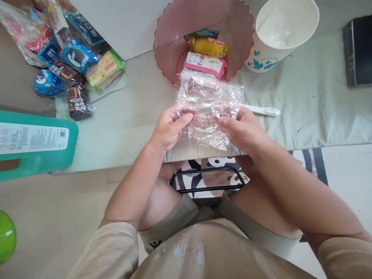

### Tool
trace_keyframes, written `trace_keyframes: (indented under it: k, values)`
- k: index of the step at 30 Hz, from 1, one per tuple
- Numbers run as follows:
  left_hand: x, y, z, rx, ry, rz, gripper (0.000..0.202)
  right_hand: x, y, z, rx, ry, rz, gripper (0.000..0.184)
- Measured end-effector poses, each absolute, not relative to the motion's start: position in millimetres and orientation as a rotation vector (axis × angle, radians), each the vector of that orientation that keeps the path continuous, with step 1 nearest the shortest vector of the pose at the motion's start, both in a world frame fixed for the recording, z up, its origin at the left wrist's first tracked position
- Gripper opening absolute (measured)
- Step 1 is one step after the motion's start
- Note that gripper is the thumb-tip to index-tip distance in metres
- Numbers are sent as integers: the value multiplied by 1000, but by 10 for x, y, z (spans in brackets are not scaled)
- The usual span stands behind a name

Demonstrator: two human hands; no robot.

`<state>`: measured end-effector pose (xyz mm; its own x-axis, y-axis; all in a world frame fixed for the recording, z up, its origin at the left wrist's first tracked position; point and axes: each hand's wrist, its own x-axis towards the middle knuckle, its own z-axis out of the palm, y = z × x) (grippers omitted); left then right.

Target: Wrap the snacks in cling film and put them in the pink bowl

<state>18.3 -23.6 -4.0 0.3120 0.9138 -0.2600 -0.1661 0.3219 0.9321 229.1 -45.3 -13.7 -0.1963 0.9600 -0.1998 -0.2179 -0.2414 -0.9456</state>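
A crinkled sheet of clear plastic wrap (207,112) is stretched between my two hands above the table's front edge. My left hand (171,128) grips its left side, thumb on top and fingers underneath. On the opposite side, my right hand (247,126) pinches it the same way. Just beyond the wrap is a pink ribbed bowl (167,42) with a gold scalloped rim. Inside lie a yellow snack packet (207,47), a white-and-pink packet (205,64) and a dark packet (209,33). The wrap's far edge overlaps the bowl's near rim. Part of a white stick-like object (263,110) shows behind my right hand.
Right of the bowl stands a white paper cup (270,54) with clear plastic inside. A dark device (360,50) lies at far right. Several snack packets (78,54) are piled at left, near a green container (55,147). A light cloth (124,128) covers the table.
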Motion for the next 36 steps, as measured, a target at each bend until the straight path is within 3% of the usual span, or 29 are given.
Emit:
trace_keyframes:
  k: [5, 12, 17, 26, 31, 36]
  values:
    - [145, -221, -36, 1030, 1064, 940, 31, 2281, -455, -109, -1232, -1074, 1478, 16]
    - [75, -205, -67, 1112, 1041, 912, 39, 2309, -451, -135, -1227, -1101, 1241, 7]
    - [148, -240, -40, 1085, 1073, 776, 37, 2290, -484, -59, -1180, -1117, 1333, 13]
    - [47, -218, 143, 1203, 1025, 441, 18, 2575, -381, 127, -1188, -890, 1610, 41]
    - [56, -208, 134, 1298, 1019, 360, 20, 2552, -424, 145, -1289, -1331, 1758, 20]
    - [-91, -112, 33, 1062, 1059, 694, 38, 2474, -439, 97, -1370, -1358, 1502, 11]
